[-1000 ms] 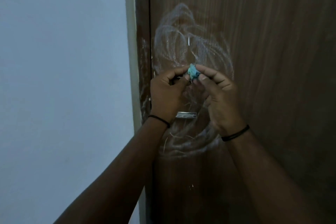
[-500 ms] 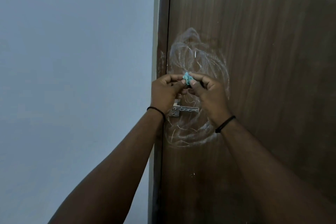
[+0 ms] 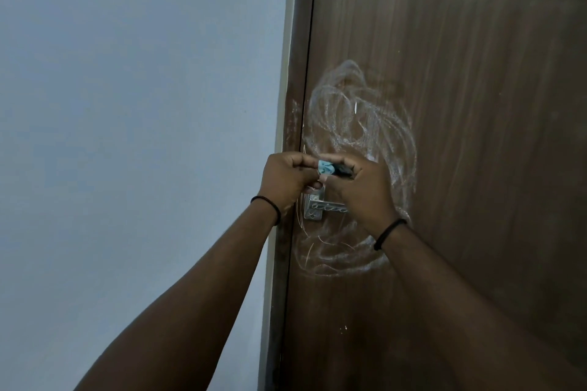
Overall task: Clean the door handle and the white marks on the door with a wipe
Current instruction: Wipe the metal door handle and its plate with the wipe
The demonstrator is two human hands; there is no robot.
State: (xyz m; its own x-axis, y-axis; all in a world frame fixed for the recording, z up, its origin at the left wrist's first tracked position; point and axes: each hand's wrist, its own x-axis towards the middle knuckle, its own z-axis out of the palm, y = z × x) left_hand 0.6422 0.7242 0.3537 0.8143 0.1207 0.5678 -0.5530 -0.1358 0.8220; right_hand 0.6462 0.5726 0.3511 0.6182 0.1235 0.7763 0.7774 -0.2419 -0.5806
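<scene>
1. Right now both hands are raised in front of the brown door (image 3: 476, 105), just above the metal door handle (image 3: 320, 208), with a small crumpled blue wipe (image 3: 421, 167) caught between them.
2. Left hand (image 3: 287, 181) has a narrow grip: its curled fingertips pinch the wipe's left side. Right hand (image 3: 362, 190) pinches the other side, and something dark sits at its fingertips that I cannot identify.
3. Held like that, the wad looks to me as if it is being pulled open or refolded, to get a usable face before it meets the door.
4. Swirling white marks (image 3: 359, 136) ring the handle, above it and looping below it, and some spill left onto the door frame (image 3: 293, 124). None of it looks wiped yet, so I judge the cleaning barely begun.
5. Room to move is lopsided: bare wood stretches wide to the right and upward, but the door's edge and the frame sit close on the left, next to the pale wall (image 3: 143, 136).
6. I'd expect the handle's plate and lever to interrupt any broad stroke, so shorter passes seem wise there.
</scene>
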